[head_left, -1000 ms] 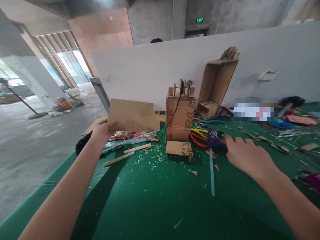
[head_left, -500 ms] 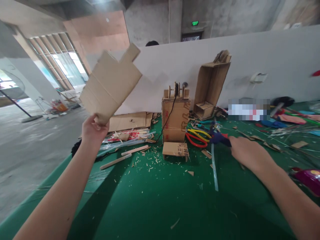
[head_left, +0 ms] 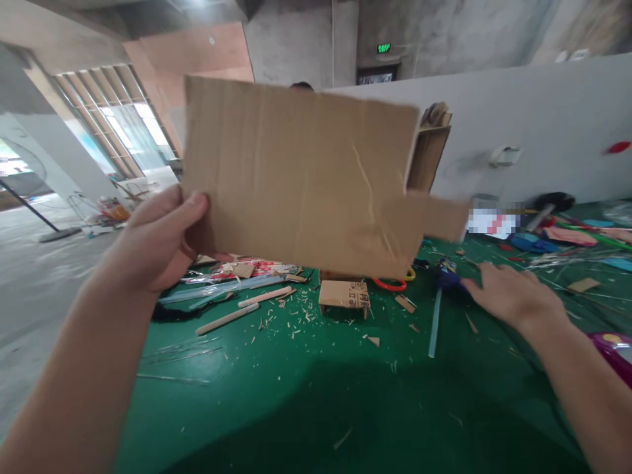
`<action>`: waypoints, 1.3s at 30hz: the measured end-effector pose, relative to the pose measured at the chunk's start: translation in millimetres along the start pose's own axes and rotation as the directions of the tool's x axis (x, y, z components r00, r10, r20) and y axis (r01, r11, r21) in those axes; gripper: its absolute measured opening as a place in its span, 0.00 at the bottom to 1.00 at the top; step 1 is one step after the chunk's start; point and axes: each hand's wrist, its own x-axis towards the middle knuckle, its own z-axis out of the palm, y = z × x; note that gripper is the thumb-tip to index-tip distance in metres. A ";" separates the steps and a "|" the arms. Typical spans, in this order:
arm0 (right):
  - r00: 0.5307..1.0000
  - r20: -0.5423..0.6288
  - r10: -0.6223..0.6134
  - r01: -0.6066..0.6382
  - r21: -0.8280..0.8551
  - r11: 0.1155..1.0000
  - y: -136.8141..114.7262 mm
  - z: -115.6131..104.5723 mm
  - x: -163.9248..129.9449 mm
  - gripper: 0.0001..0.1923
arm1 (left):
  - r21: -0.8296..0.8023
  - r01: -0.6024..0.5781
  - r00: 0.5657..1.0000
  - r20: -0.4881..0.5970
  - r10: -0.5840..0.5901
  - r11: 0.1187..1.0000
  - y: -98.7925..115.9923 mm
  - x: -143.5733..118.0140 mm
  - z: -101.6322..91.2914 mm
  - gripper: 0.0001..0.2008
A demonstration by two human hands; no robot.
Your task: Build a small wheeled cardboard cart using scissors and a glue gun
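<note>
Green tabletop (head_left: 257, 388), scraps about. L hand (head_left: 158, 240) pinches notched cardboard sheet's (head_left: 301, 178) edge, prob. baring its face; R hand (head_left: 516, 296) by glue gun (head_left: 449, 281), can't tell grip.

Rear: green exit sign (head_left: 384, 48) lit, high against grey concrete wall (head_left: 296, 33); doorway (head_left: 378, 76) below it. White partition (head_left: 557, 118) behind green table (head_left: 247, 395), small white fixture (head_left: 506, 156) on its face. Table, left: 2 pale sticks (head_left: 227, 319), near each other, beside scattered shavings (head_left: 296, 322). Right edge: magenta object (head_left: 609, 349), cut off by frame. Far left: dark pole (head_left: 29, 206), slanted, rising from round base (head_left: 59, 234) on grey floor (head_left: 54, 283).
</note>
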 end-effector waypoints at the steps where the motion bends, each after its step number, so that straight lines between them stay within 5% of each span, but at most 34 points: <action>1: 0.999 -0.030 0.017 -0.016 0.052 0.999 -7.9 -5.8 -1.8 0.21 | 0.014 0.018 1.000 0.005 -0.019 1.000 -4.0 -3.9 1.7 0.09; 3: 0.999 -0.050 -0.022 0.033 0.216 0.976 -24.9 -18.4 -8.0 0.24 | 0.051 0.038 0.999 0.011 -0.039 0.998 -17.1 -11.1 2.2 0.08; 4: 0.997 -0.055 -0.056 0.077 0.508 0.858 -33.3 -24.4 -12.3 0.26 | 0.067 0.074 0.997 0.023 -0.075 0.995 -25.1 -14.8 1.4 0.08; 6: 0.961 0.054 -0.270 0.082 0.880 0.468 -48.1 -33.0 -22.1 0.33 | 0.065 0.141 0.990 0.018 -0.143 0.988 -40.6 -23.1 -1.2 0.11; 7: 0.926 0.089 -0.367 0.040 0.943 0.330 -54.5 -35.0 -27.0 0.36 | 0.053 0.178 0.984 -0.005 -0.178 0.983 -47.2 -27.6 -2.9 0.12; 9: 0.878 0.083 -0.472 0.007 0.983 0.186 -65.2 -33.7 -35.0 0.33 | 0.038 0.233 0.972 -0.021 -0.233 0.972 -57.4 -36.5 -7.3 0.16; 14: 0.927 0.033 -0.374 0.025 0.988 0.150 -83.4 -13.5 -41.9 0.22 | 0.106 0.463 0.882 0.043 -0.469 0.880 -71.8 -52.8 -26.4 0.23; 20: 0.893 0.097 -0.440 -0.025 0.986 0.166 -74.0 -9.4 -38.1 0.24 | 0.014 0.464 0.886 0.001 -0.464 0.886 -93.0 -61.7 -23.7 0.26; 23: 0.926 0.117 -0.360 -0.053 0.982 0.183 -58.0 -12.2 -33.1 0.21 | 0.006 0.377 0.926 0.019 -0.377 0.926 -102.0 -60.0 -7.7 0.24; 26: 0.935 0.129 -0.331 -0.071 0.980 0.183 -47.8 -11.8 -29.0 0.20 | 0.230 0.119 0.984 -0.157 -0.084 0.966 -97.7 -53.4 3.1 0.26; 28: 0.929 0.128 -0.346 -0.056 0.976 0.212 -48.1 -11.3 -28.6 0.19 | 0.554 -0.097 0.974 -0.117 0.193 0.827 -84.1 -48.9 7.7 0.26; 30: 0.917 0.123 -0.380 -0.023 0.966 0.258 -53.8 -11.7 -30.7 0.19 | 0.817 -0.281 0.946 0.146 0.290 0.503 -64.6 -46.1 15.9 0.23; 33: 0.884 0.112 -0.454 0.008 0.967 0.255 -66.9 -12.9 -37.8 0.20 | 0.903 -0.406 0.908 0.380 0.179 0.142 -38.7 -45.0 42.9 0.23; 36: 0.837 0.138 -0.530 -0.038 0.980 0.195 -76.9 -10.7 -43.7 0.19 | 0.916 -0.402 0.916 0.402 0.015 -0.009 -32.5 -43.4 77.9 0.22; 39: 0.834 0.125 -0.537 -0.055 0.988 0.144 -78.2 -3.2 -39.4 0.19 | 0.928 -0.355 0.934 0.356 -0.011 -0.117 -42.7 -38.6 98.5 0.27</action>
